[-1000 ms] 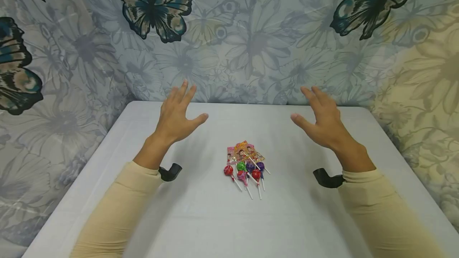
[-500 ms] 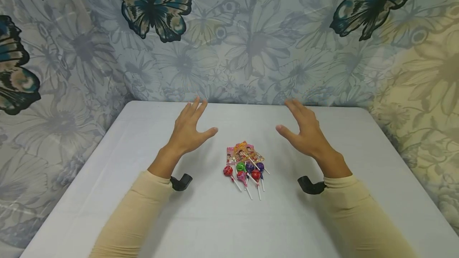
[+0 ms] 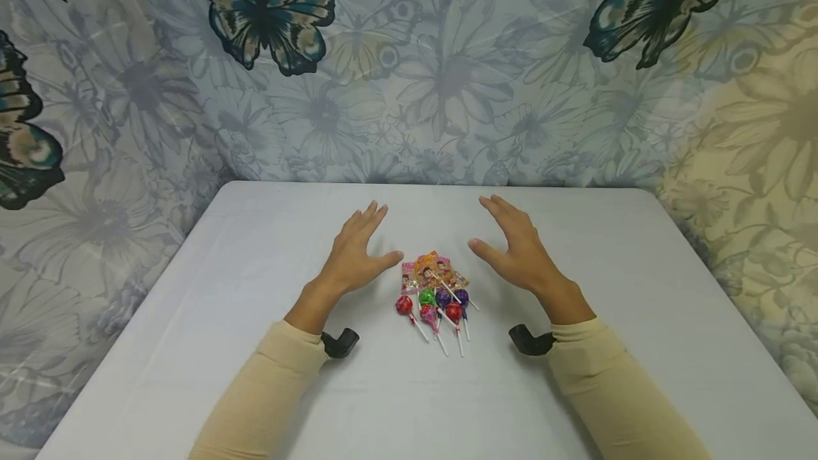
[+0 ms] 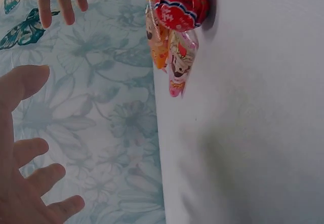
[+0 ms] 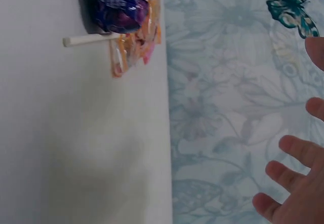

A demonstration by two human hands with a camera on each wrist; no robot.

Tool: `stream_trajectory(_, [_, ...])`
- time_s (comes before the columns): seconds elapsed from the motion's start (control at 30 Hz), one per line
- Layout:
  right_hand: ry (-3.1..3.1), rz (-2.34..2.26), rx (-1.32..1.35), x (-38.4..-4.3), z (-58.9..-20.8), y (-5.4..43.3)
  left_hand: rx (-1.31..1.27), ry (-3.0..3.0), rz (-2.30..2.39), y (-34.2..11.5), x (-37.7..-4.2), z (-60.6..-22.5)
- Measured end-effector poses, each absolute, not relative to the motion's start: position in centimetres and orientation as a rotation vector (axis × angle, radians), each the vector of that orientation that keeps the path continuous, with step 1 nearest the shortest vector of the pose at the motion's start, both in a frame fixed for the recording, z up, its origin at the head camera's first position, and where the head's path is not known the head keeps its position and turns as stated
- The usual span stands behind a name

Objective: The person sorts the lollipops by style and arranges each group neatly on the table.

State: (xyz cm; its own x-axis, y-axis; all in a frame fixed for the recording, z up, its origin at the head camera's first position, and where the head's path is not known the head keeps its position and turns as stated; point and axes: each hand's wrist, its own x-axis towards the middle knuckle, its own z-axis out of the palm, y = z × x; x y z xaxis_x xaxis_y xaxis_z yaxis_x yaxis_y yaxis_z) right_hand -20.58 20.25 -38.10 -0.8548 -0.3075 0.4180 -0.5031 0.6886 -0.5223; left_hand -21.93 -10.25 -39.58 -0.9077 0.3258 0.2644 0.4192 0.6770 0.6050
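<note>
Over the worktop (image 3: 409,410), we see left hand (image 3: 353,260) and right hand (image 3: 516,254) widely spread, gripping nothing; candy packets (image 3: 427,272) and lollipops (image 3: 444,297) lie between them. We judge a hasty inward sweep could scatter the lollipops, round heads (image 3: 404,304) rolling and sticks (image 3: 459,342) snagging the candy packets. Versus one second ago, both hands sit nearer together.

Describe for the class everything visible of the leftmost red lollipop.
The leftmost red lollipop has a round head in shiny, plastic-looking red wrapping, apparently closed, which narrows toward a white stick. The left wrist view shows white lettering and dark blue banding. The lollipop lies on the white table, stick slanting toward the head view's lower right. Neither the left hand nor the right hand touches it.
</note>
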Motion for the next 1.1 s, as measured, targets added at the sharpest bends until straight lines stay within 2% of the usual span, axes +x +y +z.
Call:
stream_trajectory(0.73, [-2.688,1.079,0.649,-21.5,-42.2,18.2,-0.704,-2.87,-1.266,-9.0,-21.7,-43.6])
stream_trajectory(1.1, [-2.671,1.219,0.905,-22.2,-43.1,18.2,-0.72,-2.998,-1.101,-9.0,-21.9,-44.7])
